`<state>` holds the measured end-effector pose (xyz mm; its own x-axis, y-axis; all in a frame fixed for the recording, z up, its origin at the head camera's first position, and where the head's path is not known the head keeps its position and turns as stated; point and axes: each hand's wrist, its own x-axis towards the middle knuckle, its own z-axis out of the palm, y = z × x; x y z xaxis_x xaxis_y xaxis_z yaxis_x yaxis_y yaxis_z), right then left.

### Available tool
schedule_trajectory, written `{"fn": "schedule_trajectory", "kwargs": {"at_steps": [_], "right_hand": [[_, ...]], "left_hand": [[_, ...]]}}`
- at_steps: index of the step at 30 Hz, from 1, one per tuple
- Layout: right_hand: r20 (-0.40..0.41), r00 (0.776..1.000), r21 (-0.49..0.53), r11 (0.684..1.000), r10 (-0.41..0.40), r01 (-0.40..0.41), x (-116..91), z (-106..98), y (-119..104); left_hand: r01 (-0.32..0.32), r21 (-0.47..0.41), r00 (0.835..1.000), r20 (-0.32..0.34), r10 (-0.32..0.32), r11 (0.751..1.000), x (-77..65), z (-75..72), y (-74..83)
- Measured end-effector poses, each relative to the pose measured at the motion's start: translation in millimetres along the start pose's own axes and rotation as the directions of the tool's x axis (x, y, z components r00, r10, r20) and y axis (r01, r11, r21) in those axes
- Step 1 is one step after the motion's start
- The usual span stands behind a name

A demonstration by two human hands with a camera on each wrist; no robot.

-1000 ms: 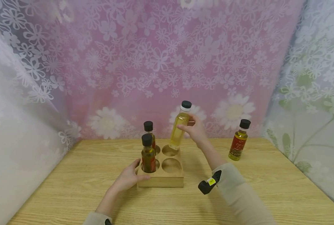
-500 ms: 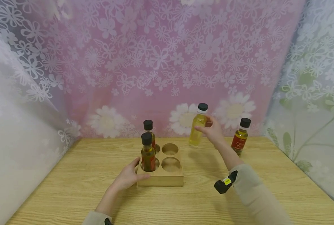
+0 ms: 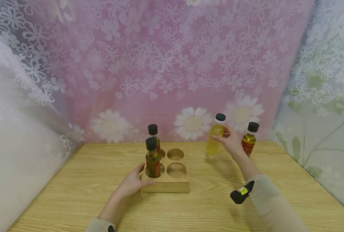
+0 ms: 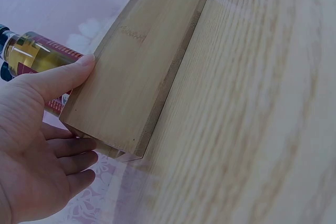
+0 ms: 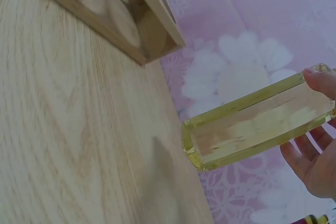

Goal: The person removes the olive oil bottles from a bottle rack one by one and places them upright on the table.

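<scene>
In the head view, my right hand [image 3: 232, 142] grips a clear bottle of pale yellow oil [image 3: 212, 145], black-capped and slightly tilted. The right wrist view shows the bottle's square base [image 5: 192, 148] over the table's back edge, with thumb and fingers on opposite sides. My left hand [image 3: 130, 183] holds the left front corner of a wooden bottle holder [image 3: 166, 187], its thumb on the front and its fingers along the left side. Two dark-capped, red-labelled oil bottles fill the holder's left holes, the front bottle [image 3: 153, 164] partly covering the back bottle [image 3: 153, 130].
Another red-labelled oil bottle [image 3: 248, 143] stands on the wooden table [image 3: 172, 212] at right, partly behind my right hand and wrist. Two round holes, including the front right hole [image 3: 176, 170], are bare in the holder. A floral pink curtain [image 3: 166, 64] hangs behind the table.
My right hand has carried the pale yellow oil bottle from above the holder's back right hole to the right, now lower, near the standing bottle. My left hand and the holder stay put.
</scene>
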<state>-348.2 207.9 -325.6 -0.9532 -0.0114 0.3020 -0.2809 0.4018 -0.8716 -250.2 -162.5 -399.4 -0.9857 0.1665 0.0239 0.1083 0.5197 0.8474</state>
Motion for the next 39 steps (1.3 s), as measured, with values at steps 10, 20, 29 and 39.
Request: {"fn": "schedule_trajectory", "kwargs": {"at_steps": [10,20,29,39], "right_hand": [[-0.034,0.999,-0.072,0.997,0.022,-0.025,-0.6,-6.4,23.0],[-0.016,0.997,-0.073,0.994,0.082,-0.083,0.0,-7.2,30.0],[0.019,0.999,-0.068,0.997,0.049,-0.048,3.4,-5.9,29.7],[0.047,0.998,-0.030,0.999,0.044,-0.042,3.5,-5.6,30.9]], "left_hand": [[0.001,0.004,1.000,0.000,-0.001,1.000,-1.2,1.0,-2.1],[-0.002,0.017,1.000,0.003,0.002,1.000,-1.5,0.7,-2.1],[-0.008,0.022,1.000,-0.006,0.008,1.000,2.5,0.7,-5.8],[-0.019,0.038,1.000,-0.007,0.019,0.999,2.8,-0.1,-5.1]]}}
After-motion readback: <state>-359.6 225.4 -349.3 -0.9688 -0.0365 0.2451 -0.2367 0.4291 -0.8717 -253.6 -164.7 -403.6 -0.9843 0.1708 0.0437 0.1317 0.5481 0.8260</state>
